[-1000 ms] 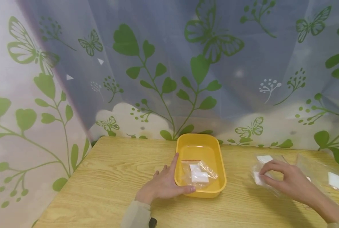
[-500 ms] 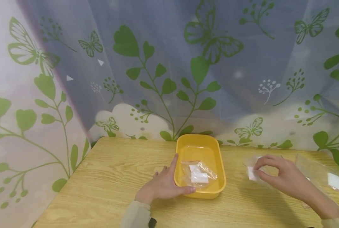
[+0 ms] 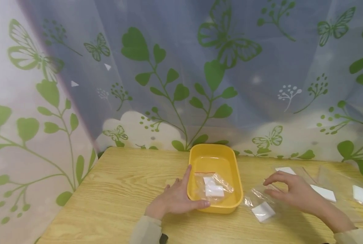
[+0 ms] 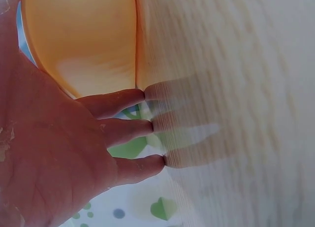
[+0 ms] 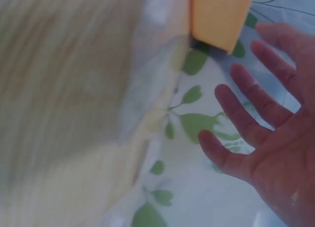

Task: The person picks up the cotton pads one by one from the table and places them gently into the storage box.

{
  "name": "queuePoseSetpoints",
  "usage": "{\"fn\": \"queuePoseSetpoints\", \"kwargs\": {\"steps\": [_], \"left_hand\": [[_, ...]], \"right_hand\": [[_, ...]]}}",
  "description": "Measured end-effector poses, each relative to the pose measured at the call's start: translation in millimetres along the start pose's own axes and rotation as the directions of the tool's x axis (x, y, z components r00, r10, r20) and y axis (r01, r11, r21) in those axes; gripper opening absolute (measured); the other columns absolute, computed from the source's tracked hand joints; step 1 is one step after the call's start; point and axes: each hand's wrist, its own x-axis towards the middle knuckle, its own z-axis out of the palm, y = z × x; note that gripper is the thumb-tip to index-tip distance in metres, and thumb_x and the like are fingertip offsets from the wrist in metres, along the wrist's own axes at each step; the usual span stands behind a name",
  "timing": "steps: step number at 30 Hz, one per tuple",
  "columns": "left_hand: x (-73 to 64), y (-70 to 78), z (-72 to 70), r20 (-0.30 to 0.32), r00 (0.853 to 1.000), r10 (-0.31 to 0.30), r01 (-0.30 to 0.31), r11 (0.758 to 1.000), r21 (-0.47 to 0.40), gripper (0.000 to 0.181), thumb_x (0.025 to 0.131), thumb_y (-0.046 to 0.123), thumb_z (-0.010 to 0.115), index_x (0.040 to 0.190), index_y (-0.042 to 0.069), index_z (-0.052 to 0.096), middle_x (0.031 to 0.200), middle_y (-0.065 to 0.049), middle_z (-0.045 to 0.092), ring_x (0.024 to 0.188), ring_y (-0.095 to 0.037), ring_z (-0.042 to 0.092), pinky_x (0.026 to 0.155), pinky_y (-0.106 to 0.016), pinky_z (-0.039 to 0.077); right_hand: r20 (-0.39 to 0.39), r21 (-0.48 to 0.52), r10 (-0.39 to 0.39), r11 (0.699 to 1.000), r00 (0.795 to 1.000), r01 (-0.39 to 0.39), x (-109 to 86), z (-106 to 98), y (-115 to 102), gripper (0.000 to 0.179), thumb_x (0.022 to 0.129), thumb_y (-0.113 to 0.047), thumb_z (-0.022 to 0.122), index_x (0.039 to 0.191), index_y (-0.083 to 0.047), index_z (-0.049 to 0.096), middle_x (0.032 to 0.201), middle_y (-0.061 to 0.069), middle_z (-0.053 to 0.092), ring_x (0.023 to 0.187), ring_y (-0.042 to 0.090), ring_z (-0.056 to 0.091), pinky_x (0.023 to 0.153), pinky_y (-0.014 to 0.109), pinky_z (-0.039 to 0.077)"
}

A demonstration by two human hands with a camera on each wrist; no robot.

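A yellow plastic box point(image 3: 215, 209) stands on the wooden table, holding clear zip bags point(image 3: 225, 181) with white rectangular pieces inside. My left hand point(image 3: 170, 201) spans its near left corner: the thumb lies on the front rim and the index finger along the left side. In the left wrist view, the other fingers point(image 4: 138, 170) stretch down to the table. To the right of the box lies another clear bag with a white piece point(image 3: 263, 211). Just above and right of it is my right hand point(image 3: 303, 193), fingers spread and holding nothing, as the right wrist view also shows.
More clear bags with white pieces lie on the right: one at the back with a white piece point(image 3: 286, 170), another white piece point(image 3: 323, 193) partly behind the right hand, and a third white piece point(image 3: 362, 195). A butterfly-patterned curtain point(image 3: 169, 84) hangs behind the table.
My right hand carried a pinched bag a little to the left, then let it go. That bag now lies beside the box. My left hand has kept its place.
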Motion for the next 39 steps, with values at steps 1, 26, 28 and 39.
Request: {"fn": "queuePoseSetpoints", "kwargs": {"steps": [1, 26, 28, 39], "left_hand": [[0.1, -0.3, 0.4, -0.002, 1.000, 0.000, 0.000, 1.000, 0.001, 0.129, 0.076, 0.085, 0.064, 0.164, 0.031, -0.013, 0.162, -0.022, 0.039, 0.153, -0.045, 0.029, 0.124, -0.068, 0.017], [0.2, -1.7, 1.2, -0.007, 1.000, 0.009, -0.009, 1.000, -0.013, 0.128, 0.077, 0.084, 0.064, 0.165, 0.030, -0.013, 0.164, -0.019, 0.037, 0.153, -0.047, 0.028, 0.124, -0.070, 0.015], [0.6, -1.9, 1.5, -0.008, 1.000, 0.011, -0.011, 1.000, -0.014, 0.128, 0.077, 0.084, 0.064, 0.165, 0.030, -0.012, 0.164, -0.019, 0.037, 0.153, -0.047, 0.028, 0.124, -0.070, 0.015], [1.8, -2.5, 2.6, -0.005, 1.000, 0.009, -0.009, 1.000, 0.003, 0.128, 0.077, 0.085, 0.062, 0.164, 0.030, -0.014, 0.164, -0.017, 0.037, 0.154, -0.046, 0.027, 0.124, -0.069, 0.015]], "right_hand": [[0.017, -0.012, 0.002, 1.000, 1.000, -0.002, -2.3, 1.7, 2.6, 0.024, 0.081, -0.023, 0.087, 0.100, -0.031, 0.075, 0.106, -0.012, 0.075, 0.112, 0.033, 0.069, 0.088, 0.042, 0.058], [0.147, 0.181, -0.238, 0.961, 0.960, 0.210, -21.9, 29.0, 26.1, 0.018, 0.081, -0.009, 0.084, 0.086, -0.024, 0.076, 0.084, -0.017, 0.063, 0.076, -0.010, 0.050, 0.057, 0.018, 0.043], [0.152, 0.179, -0.232, 0.963, 0.961, 0.204, -22.8, 28.8, 25.9, 0.016, 0.081, -0.013, 0.086, 0.090, -0.023, 0.076, 0.084, -0.016, 0.062, 0.075, -0.010, 0.048, 0.056, 0.018, 0.041], [0.151, 0.165, -0.236, 0.964, 0.960, 0.211, -27.6, 28.5, 27.9, 0.021, 0.080, -0.016, 0.087, 0.087, -0.031, 0.075, 0.090, -0.018, 0.063, 0.085, -0.008, 0.056, 0.066, 0.022, 0.050]]}}
